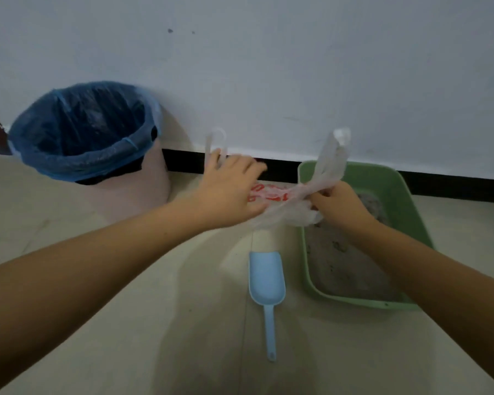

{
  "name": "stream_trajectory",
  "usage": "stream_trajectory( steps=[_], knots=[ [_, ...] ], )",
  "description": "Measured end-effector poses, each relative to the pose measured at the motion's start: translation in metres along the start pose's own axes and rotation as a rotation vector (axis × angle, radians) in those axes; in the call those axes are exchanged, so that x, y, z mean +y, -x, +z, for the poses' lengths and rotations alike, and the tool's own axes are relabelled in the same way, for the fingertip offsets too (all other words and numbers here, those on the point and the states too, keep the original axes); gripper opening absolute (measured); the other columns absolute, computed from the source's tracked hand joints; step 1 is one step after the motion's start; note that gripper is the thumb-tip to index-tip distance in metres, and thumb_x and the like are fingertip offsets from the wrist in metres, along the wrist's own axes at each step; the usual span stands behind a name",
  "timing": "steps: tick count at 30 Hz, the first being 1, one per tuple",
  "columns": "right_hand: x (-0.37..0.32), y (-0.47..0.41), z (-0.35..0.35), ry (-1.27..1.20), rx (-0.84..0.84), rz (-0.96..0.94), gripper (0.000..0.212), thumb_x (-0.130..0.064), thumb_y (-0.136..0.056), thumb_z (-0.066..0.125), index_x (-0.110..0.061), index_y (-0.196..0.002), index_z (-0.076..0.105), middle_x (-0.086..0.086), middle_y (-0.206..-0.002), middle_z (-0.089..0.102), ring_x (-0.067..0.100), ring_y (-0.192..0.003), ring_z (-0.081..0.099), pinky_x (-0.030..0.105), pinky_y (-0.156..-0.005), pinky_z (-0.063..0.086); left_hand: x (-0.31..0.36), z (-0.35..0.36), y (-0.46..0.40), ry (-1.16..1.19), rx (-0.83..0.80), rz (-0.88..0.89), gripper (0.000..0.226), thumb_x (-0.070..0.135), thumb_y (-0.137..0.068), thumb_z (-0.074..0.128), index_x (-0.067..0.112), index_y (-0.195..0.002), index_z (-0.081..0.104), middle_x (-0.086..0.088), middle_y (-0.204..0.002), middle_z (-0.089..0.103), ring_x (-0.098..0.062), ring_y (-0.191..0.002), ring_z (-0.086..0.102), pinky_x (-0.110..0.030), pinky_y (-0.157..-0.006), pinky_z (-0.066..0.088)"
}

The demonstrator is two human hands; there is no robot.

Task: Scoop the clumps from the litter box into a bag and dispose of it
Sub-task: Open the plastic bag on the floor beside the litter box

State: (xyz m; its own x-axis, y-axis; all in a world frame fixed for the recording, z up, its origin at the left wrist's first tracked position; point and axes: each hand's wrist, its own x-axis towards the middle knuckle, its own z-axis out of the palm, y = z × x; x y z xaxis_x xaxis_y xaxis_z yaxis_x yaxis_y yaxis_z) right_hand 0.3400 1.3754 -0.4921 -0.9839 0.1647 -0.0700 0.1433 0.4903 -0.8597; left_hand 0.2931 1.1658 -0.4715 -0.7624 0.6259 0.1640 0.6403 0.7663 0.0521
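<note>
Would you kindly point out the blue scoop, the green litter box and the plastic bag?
blue scoop [266,276]: head view, on its bowl.
green litter box [394,183]: head view, on its far wall.
plastic bag [330,162]: head view, on its right handle strap.

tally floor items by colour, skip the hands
Blue: 2, the scoop and the bin liner
Green: 1, the litter box
Pink: 1, the bin
White with red print: 1, the plastic bag, held off the floor by both hands
Total: 5

Plastic bag between both hands, above tiled floor
</note>
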Motion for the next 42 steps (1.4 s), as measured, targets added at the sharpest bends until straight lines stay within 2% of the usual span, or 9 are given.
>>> stream_trajectory(
  steps=[5, 11, 14, 21, 26, 30, 33, 37, 42],
  knots=[
    [-0.012, 0.013, -0.006, -0.529, -0.19, 0.046, 0.022, 0.0, -0.089, 0.055, -0.012, -0.078, 0.07, 0.01, -0.086, 0.069, 0.019, -0.081, 0.067, 0.028, -0.071, 0.057, 0.013, 0.038, 0.007, -0.017, -0.221, -0.187, 0.05, 0.041, -0.093, 0.048, 0.02, -0.137, 0.039, -0.004, -0.142, 0.042, -0.022, -0.135, 0.035, -0.057, -0.113, 0.007],
    [0.006, 0.007, -0.02, -0.946, 0.153, 0.417, 0.026, 0.0, -0.091, 0.036, -0.006, -0.083, 0.06, 0.009, -0.076, 0.065, 0.019, -0.066, 0.063, 0.034, -0.064, 0.056, 0.001, 0.019, 0.004, 1.061, -0.044, -0.614, 0.021, 0.012, -0.092, 0.051, 0.01, -0.092, 0.071, 0.005, -0.077, 0.073, -0.015, -0.071, 0.063, -0.018, -0.059, 0.046],
    [0.021, 0.004, -0.027, -0.832, 0.219, 0.537, 0.021, -0.013, -0.093, 0.042, -0.011, -0.086, 0.061, 0.01, -0.094, 0.065, 0.026, -0.086, 0.062, 0.047, -0.09, 0.049, -0.003, 0.014, 0.012, 1.388, -0.001, -0.735, 0.021, 0.01, -0.092, 0.053, 0.01, -0.1, 0.072, -0.007, -0.093, 0.073, -0.021, -0.085, 0.068, -0.031, -0.075, 0.054],
    [0.023, -0.008, -0.018, -0.343, 0.201, 0.314, 0.046, -0.051, -0.093, 0.045, -0.012, -0.115, 0.057, 0.008, -0.116, 0.062, 0.02, -0.096, 0.059, 0.033, -0.083, 0.045, -0.006, 0.011, 0.015, 1.953, -0.045, -0.928, 0.024, 0.014, -0.092, 0.047, 0.002, -0.106, 0.062, -0.013, -0.099, 0.063, -0.026, -0.094, 0.062, -0.037, -0.095, 0.047],
    [0.013, -0.015, -0.027, 0.348, 0.172, 0.096, 0.079, -0.049, -0.09, 0.052, -0.019, -0.149, 0.01, 0.015, -0.144, 0.041, 0.033, -0.131, 0.039, 0.051, -0.106, 0.036, 0.003, 0.002, 0.007, 1.31, 0.056, -0.977, 0.02, 0.019, -0.09, 0.047, 0.012, -0.078, 0.062, -0.01, -0.082, 0.063, -0.026, -0.076, 0.061, -0.031, -0.067, 0.052],
    [-0.032, -0.001, -0.004, 0.595, -0.131, -0.34, 0.082, -0.051, -0.085, 0.057, -0.025, -0.15, 0.014, 0.001, -0.144, 0.044, 0.02, -0.131, 0.041, 0.048, -0.109, 0.033, 0.025, -0.001, 0.004, 1.102, -0.009, -0.7, 0.035, 0.011, -0.089, 0.048, 0.015, -0.055, 0.056, 0.002, -0.057, 0.054, -0.01, -0.055, 0.052, -0.017, -0.048, 0.039],
    [-0.027, -0.004, 0.021, 0.837, -0.367, -0.248, 0.043, -0.039, -0.094, 0.047, -0.02, -0.132, 0.048, 0.005, -0.116, 0.064, 0.023, -0.107, 0.058, 0.036, -0.091, 0.042, 0.028, 0.0, 0.001, 1.102, -0.083, -0.579, 0.037, 0.013, -0.088, 0.054, 0.018, -0.051, 0.056, 0.009, -0.04, 0.047, 0.001, -0.034, 0.041, -0.009, -0.036, 0.032],
    [0.0, -0.02, 0.006, 0.728, -0.141, -0.018, 0.019, -0.011, -0.092, 0.041, -0.013, -0.075, 0.049, 0.013, -0.086, 0.059, 0.029, -0.084, 0.056, 0.032, -0.07, 0.041, 0.004, 0.014, 0.011, 0.44, -0.237, -0.402, 0.019, 0.024, -0.087, 0.057, 0.016, -0.07, 0.053, 0.0, -0.066, 0.05, -0.013, -0.065, 0.053, -0.024, -0.061, 0.039],
    [0.018, -0.024, 0.001, 0.606, -0.017, 0.148, 0.014, 0.001, -0.092, 0.036, -0.007, -0.084, 0.045, 0.013, -0.085, 0.052, 0.025, -0.077, 0.046, 0.03, -0.066, 0.035, -0.03, 0.036, 0.036, 0.135, -0.159, -0.4, 0.02, -0.004, -0.085, 0.046, 0.012, -0.093, 0.055, -0.006, -0.102, 0.043, -0.023, -0.1, 0.043, -0.031, -0.082, 0.039]
  ],
)
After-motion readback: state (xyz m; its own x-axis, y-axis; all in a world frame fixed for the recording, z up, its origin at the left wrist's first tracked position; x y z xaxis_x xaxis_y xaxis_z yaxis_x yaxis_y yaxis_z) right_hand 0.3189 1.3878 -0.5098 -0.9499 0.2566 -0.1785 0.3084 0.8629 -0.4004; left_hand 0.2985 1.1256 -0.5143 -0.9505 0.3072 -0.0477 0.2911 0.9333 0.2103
